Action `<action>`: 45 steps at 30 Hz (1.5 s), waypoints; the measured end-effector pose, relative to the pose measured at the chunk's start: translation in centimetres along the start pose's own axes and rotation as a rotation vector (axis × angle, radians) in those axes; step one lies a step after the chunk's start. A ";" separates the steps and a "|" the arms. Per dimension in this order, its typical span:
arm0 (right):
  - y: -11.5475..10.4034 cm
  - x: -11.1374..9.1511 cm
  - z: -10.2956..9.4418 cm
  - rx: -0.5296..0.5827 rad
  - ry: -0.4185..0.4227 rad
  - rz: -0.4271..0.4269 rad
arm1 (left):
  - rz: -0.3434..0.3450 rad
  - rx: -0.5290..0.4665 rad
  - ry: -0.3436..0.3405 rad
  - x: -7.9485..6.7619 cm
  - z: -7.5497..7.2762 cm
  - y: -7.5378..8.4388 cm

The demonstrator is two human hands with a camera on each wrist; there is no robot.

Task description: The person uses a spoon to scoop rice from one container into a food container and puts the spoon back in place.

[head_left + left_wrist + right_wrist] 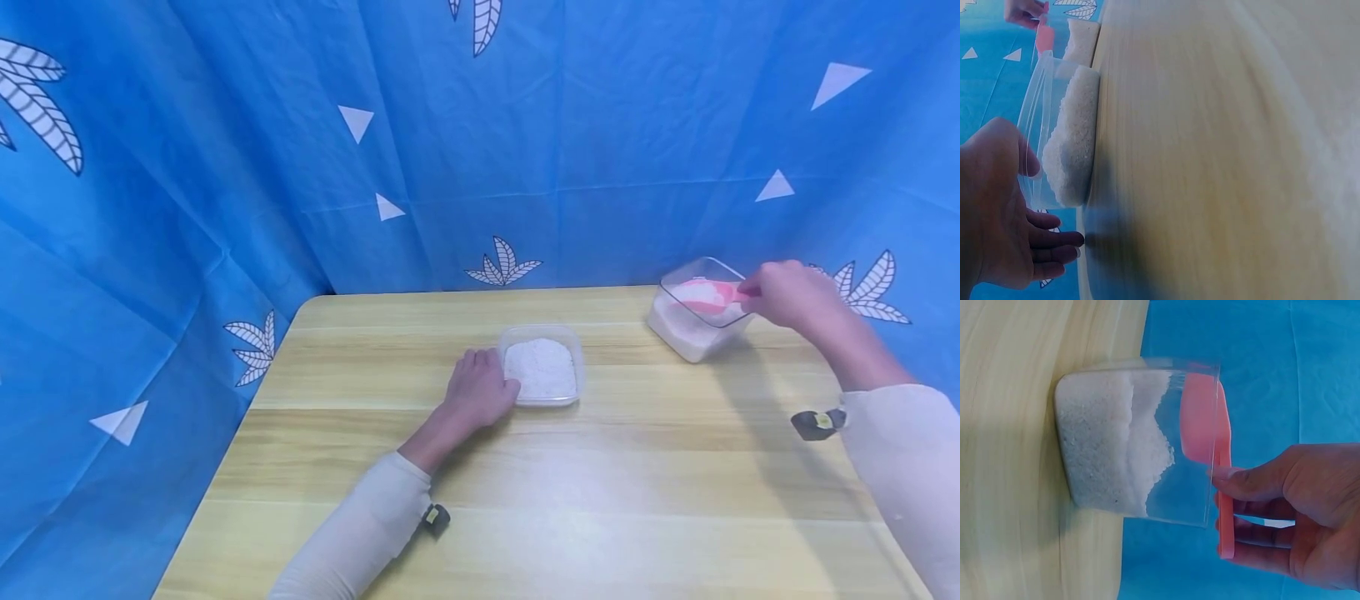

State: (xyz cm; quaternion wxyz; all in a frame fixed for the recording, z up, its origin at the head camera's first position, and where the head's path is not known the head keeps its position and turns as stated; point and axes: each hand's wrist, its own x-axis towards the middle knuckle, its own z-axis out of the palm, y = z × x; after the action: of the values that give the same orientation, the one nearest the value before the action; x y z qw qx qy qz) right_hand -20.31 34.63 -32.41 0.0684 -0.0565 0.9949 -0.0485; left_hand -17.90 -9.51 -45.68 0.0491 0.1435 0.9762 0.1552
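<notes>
In the head view my left hand [482,388] rests at the left side of a small clear plastic tub [545,402] of white grains [542,367]. The left wrist view shows its thumb [1030,161] against the tub's wall and the other fingers [1054,239] loosely extended beside it. At the right, my right hand [793,293] grips the handle of a pink scoop [726,292], thumb on top. The scoop's bowl, heaped with white grains in the head view, is held level within the upper part of a taller clear square container [1172,500], above the grains [1100,444] inside.
Both containers stand on a light wood-patterned table [637,467], the taller one near its back edge. A blue curtain [450,125] with white leaf and triangle prints hangs right behind the table and along its left side.
</notes>
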 end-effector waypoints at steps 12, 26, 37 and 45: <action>0.4 -1.1 -0.3 0.046 -0.011 0.040 | 0.005 0.007 0.010 -0.1 0.1 -0.2; 0.5 -2.3 -1.0 0.114 0.002 0.057 | 0.004 -0.011 0.007 -0.2 0.4 -0.2; -0.6 -2.5 -1.2 0.116 0.036 0.029 | 0.004 0.000 -0.003 -0.3 0.2 -0.2; -2.4 -2.4 -1.4 0.118 0.048 0.003 | 0.013 0.009 0.008 -0.2 -0.1 -0.1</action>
State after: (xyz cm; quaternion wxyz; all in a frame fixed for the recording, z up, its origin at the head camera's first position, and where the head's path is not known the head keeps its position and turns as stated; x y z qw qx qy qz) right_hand -17.85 32.72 -30.42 0.0477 -0.0496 0.9917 -0.1082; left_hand -17.78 -9.69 -45.66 0.0436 0.1495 0.9761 0.1518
